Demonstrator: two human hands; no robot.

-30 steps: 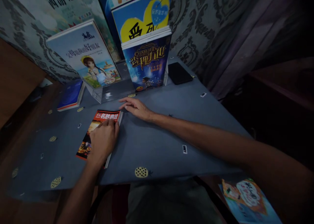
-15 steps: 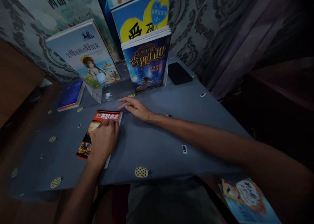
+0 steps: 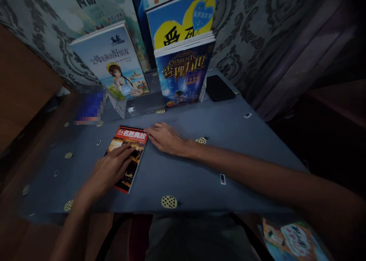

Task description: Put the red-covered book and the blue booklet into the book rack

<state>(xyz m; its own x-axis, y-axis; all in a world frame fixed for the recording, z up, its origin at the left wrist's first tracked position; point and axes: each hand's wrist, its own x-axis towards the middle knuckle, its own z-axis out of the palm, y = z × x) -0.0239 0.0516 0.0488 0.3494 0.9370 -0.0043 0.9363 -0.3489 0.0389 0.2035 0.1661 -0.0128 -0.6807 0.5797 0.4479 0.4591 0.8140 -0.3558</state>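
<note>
Since the earlier frame the left hand (image 3: 110,170) has been slid down the red-topped book (image 3: 127,158), fingers flat and released, the open right hand (image 3: 167,139) resting at its upper corner on the grey tablecloth (image 3: 188,169); even pressure is advised

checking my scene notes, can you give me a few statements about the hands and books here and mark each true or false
1. The left hand lies flat on the red-topped book. True.
2. The right hand grips a phone. False: it rests open on the table by the book's top right corner; the dark phone lies apart near the wall.
3. The red-topped book stands upright in the clear stand. False: it lies flat on the table.
4. A dark blue book stands upright in the stand. True.
5. The red-topped book lies open. False: it is closed, cover up.
</note>
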